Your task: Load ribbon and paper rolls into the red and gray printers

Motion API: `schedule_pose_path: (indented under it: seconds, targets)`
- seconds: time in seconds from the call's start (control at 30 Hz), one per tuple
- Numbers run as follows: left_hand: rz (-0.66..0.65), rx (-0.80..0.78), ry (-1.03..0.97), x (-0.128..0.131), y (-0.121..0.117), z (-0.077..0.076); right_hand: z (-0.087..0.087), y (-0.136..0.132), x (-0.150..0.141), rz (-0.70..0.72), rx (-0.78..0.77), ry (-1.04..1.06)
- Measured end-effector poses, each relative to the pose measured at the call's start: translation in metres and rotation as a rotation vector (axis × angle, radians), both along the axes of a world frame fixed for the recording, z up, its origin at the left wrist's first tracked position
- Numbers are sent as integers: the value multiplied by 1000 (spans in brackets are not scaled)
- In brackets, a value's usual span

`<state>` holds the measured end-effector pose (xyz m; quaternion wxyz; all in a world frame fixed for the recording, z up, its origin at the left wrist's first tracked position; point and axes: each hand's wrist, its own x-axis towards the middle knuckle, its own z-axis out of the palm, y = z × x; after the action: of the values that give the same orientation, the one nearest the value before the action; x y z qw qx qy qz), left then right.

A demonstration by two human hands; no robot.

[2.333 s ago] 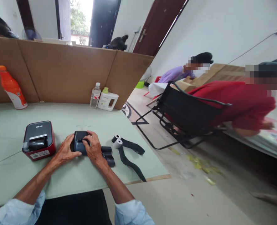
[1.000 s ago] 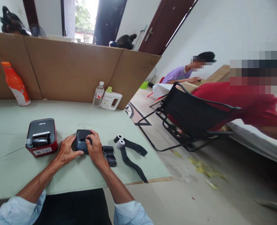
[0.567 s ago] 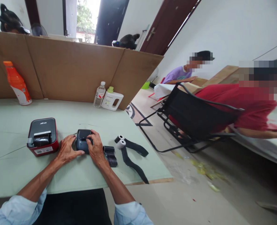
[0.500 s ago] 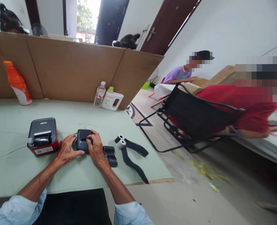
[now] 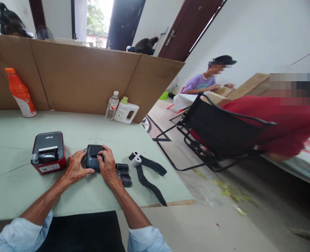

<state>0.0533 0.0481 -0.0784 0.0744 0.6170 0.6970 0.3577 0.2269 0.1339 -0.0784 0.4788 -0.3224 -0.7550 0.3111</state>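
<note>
A small dark blue-black portable printer (image 5: 92, 162) lies on the pale green table between my hands. My left hand (image 5: 76, 166) curves about its left side, with the thumb stretched along the near left corner. Around the right side, my right hand (image 5: 107, 164) grips it, thumb bent over the top face. My fingers hide parts of both sides. Just right of my right hand lie several dark rolls (image 5: 123, 175). Beyond them, a white-ended roll (image 5: 136, 161) and another roll (image 5: 133, 155) trail unrolled black strips (image 5: 149, 185).
Left of my hands stands a larger black-and-red printer (image 5: 48, 152). Along the cardboard partition (image 5: 86, 77) stand an orange bottle (image 5: 19, 92), a clear water bottle (image 5: 111, 106) and a white jug (image 5: 126, 111). A black folding chair (image 5: 215, 129) holds a seated person in red. Another person sits beyond.
My hands and the portable printer stay nearly as they were. At the right, the person in red shifts rightward, and the person in purple has raised a hand.
</note>
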Motion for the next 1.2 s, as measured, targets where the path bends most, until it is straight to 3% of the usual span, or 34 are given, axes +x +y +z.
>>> schedule_pose_path:
  seconds: [0.37,0.67,1.2]
  targets:
    - [-9,5,-14,-1,1,-2,-1,0,0,0,0,-4]
    - [-79,55,-36,3,-1,9,0,-1,1,6,-4,4]
    - [-87,88,46,5,-9,14,-1,0,-1,-1,13,-15]
